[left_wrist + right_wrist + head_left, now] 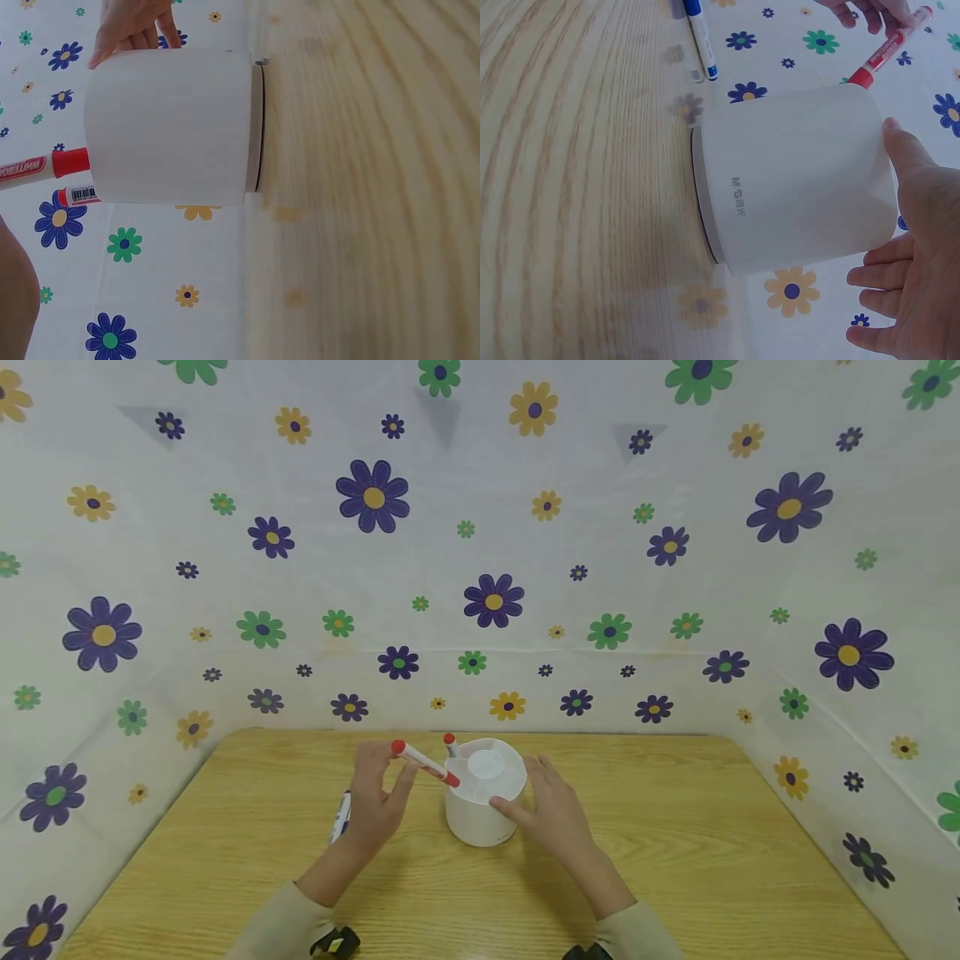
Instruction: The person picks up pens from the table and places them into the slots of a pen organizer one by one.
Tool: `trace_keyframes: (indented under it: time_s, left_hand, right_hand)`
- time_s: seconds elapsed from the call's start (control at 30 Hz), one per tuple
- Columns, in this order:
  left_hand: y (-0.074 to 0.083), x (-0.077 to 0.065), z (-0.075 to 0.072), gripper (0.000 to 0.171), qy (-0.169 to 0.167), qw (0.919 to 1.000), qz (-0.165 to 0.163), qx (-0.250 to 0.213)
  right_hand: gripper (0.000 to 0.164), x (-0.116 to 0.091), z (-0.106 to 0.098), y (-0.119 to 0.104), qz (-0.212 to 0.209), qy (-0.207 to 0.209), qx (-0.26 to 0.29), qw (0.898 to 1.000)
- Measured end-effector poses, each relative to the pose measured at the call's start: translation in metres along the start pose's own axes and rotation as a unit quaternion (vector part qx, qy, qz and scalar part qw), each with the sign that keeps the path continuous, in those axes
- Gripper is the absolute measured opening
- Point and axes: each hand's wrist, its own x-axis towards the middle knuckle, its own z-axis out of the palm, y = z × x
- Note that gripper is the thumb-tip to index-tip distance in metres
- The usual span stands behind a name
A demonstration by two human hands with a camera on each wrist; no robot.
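My left hand [377, 800] pinches a red whiteboard marker [424, 763] near its upper end. The marker slants down to the right, its red cap at the near left rim of a round white pen holder [480, 822]. My right hand [558, 814] rests at the holder's right side, its thumb at the rim and its fingers spread. In the right wrist view the thumb touches the holder [802, 180] and the fingers are loosely extended. A second red marker [451, 744] stands in a compartment at the holder's far left.
On the wooden table [675, 843] a blue-and-white marker [341, 817] lies left of the holder, partly hidden behind my left hand. White cloth [645, 585] with printed flowers rises around the table's back and sides.
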Motion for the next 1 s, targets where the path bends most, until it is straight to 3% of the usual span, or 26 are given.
trace_keyframes:
  time_s: [0.27,0.53,1.0]
  left_hand:
    - [-0.003,0.003,-0.001,0.037,-0.044,0.9988,0.020,0.008]
    - [-0.007,0.003,-0.007,0.024,-0.116,0.9930,-0.012,0.022]
    - [-0.023,-0.002,-0.024,0.026,-0.154,0.9853,0.003,0.075]
  right_hand:
    - [0.086,0.002,-0.001,-0.003,0.009,-0.003,0.002,1.000]
    - [0.086,0.005,-0.001,-0.006,0.014,-0.004,0.004,1.000]
    - [0.084,0.005,0.001,-0.007,0.011,0.001,0.004,1.000]
